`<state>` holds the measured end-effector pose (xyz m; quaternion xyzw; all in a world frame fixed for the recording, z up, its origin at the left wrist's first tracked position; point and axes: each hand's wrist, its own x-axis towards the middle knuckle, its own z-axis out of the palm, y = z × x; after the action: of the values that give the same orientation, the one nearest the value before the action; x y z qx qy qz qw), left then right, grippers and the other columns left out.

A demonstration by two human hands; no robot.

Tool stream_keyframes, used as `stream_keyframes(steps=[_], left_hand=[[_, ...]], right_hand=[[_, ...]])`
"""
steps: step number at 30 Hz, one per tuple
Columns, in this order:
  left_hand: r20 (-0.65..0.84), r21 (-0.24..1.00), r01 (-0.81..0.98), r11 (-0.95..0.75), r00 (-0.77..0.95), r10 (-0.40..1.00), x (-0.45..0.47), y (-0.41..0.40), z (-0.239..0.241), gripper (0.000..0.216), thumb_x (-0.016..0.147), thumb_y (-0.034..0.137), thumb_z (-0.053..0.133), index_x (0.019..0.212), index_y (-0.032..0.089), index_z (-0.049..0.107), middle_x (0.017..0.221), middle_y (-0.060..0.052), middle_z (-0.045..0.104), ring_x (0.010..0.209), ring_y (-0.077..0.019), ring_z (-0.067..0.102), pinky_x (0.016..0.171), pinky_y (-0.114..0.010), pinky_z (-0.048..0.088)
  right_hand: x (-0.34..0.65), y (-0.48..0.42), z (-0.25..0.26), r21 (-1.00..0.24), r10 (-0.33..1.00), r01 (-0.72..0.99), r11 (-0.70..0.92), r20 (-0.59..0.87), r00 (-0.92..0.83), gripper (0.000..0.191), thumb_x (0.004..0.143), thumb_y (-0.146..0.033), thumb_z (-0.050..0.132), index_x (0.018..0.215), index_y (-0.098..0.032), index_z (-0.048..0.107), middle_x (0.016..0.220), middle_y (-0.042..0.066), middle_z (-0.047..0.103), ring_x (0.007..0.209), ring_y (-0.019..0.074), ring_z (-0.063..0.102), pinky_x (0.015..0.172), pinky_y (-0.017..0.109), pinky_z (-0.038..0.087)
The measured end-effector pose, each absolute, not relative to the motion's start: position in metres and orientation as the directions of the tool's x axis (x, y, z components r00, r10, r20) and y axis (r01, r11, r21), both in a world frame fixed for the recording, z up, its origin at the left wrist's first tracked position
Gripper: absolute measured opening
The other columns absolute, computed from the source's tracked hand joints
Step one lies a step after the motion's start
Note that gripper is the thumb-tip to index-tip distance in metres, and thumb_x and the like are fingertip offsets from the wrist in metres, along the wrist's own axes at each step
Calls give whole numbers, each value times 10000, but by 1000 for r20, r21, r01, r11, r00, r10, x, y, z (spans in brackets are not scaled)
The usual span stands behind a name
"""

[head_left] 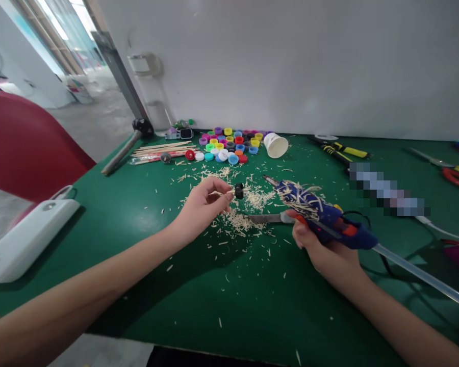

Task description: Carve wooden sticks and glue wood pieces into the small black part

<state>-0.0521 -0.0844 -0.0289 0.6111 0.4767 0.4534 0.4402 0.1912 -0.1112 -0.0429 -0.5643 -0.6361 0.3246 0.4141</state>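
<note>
My left hand (204, 206) pinches a thin wooden stick (231, 192) whose far end goes into a black bottle cap (239, 191). Held around its handle by my right hand (325, 250) is a blue hot glue gun (309, 204), its nozzle pointing left toward the cap but apart from it. Wood shavings cling to the top of the gun, and a clear glue stick (416, 269) sticks out of its back. Below both hands' gap lies a knife (265, 218), its handle partly hidden by my right hand. Wood shavings (258, 199) are heaped under the cap.
Several coloured bottle caps (229, 145) and a paper cup (276, 146) stand at the back. Wooden sticks (162, 149) and a hammer (128, 145) lie back left, a white power strip (32, 239) at left. Pliers (336, 153) and scissors (451, 171) lie right.
</note>
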Motion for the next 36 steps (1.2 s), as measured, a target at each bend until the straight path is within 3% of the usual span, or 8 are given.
stream_keyframes(steps=[8, 13, 17, 21, 27, 36], left_hand=[[222, 884, 374, -282, 194, 955, -53, -87, -22, 147, 862, 299, 561, 930, 173, 595, 868, -40, 619, 665, -98, 588, 561, -228, 487], [355, 694, 513, -506, 367, 860, -64, -84, -10, 125, 874, 230, 526, 922, 189, 633, 878, -22, 650, 706, -86, 568, 587, -213, 456], [277, 611, 584, -534, 475, 836, -74, -81, 2, 124, 864, 229, 537, 916, 205, 647, 882, -1, 674, 713, -78, 586, 584, -191, 450], [212, 564, 628, -536, 518, 829, -76, -81, 7, 139, 871, 246, 534, 968, 218, 630, 886, 14, 681, 745, -84, 604, 618, -192, 460], [162, 483, 649, -588, 594, 788, -71, -79, -2, 135, 875, 223, 523, 912, 226, 653, 888, 16, 678, 820, -111, 597, 719, -247, 451], [210, 475, 604, -640, 628, 749, -73, -88, -15, 188, 921, 263, 462, 977, 220, 636, 943, -27, 657, 904, -154, 588, 817, -327, 470]], right_hand=[[190, -108, -39, -906, 994, 408, 110, 109, -27, 372, 685, -549, 622, 881, -234, 648, 585, 1, 578, 559, 179, 577, 663, 403, 536], [195, -108, -39, -895, 996, 439, 78, 54, -68, 386, 693, -559, 604, 902, -238, 650, 591, 6, 573, 560, 185, 570, 627, 386, 524], [208, -110, -40, -831, 994, 546, 109, 78, -81, 315, 712, -542, 613, 791, -237, 634, 546, -11, 531, 511, 163, 530, 518, 326, 483], [210, -111, -37, -778, 954, 554, 295, 212, -211, 243, 761, -452, 607, 659, -241, 541, 558, -18, 526, 511, 139, 514, 489, 279, 444], [199, -112, -31, -674, 892, 585, 451, 313, -327, 181, 781, -403, 609, 786, -222, 607, 622, -11, 586, 520, 121, 522, 482, 250, 420], [201, -107, -35, -590, 890, 667, 456, 315, -330, 215, 775, -440, 613, 853, -240, 621, 672, -2, 641, 553, 140, 581, 508, 268, 446]])
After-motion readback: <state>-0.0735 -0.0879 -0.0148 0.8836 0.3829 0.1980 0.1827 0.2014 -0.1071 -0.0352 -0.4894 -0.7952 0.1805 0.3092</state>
